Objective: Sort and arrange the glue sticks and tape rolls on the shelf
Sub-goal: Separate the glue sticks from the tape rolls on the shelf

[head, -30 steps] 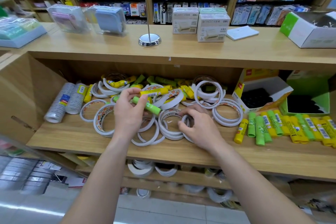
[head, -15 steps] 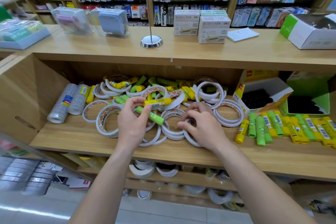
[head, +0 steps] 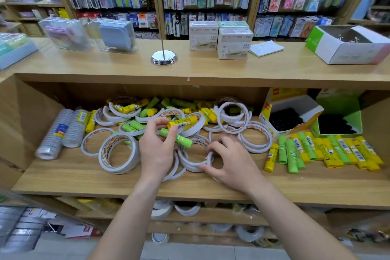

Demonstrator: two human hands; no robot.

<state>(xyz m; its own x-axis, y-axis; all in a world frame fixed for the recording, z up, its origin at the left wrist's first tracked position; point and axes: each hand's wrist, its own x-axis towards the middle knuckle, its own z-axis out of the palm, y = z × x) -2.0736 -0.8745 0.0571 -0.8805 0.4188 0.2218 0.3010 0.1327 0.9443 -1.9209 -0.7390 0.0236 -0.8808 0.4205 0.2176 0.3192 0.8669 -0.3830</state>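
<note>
Both bare forearms cross the front edge of the shelf point(head: 69, 177) from below, the left near the shelf's middle and the right slanting in from the lower right. The left hand point(head: 157, 151) is over the shelf's middle, its back toward the camera, wrist straight and fingers curled. Its thumb and fingertips pinch a green stick point(head: 177, 138), and the tips of its upper fingers hold a yellow stick point(head: 183, 122). The right hand point(head: 231, 161) sits nearer the shelf's front edge, palm down, wrist angled slightly leftward. Its curled fingers point(head: 213, 148) and thumb grip the rim of a tape roll point(head: 191, 164).
</note>
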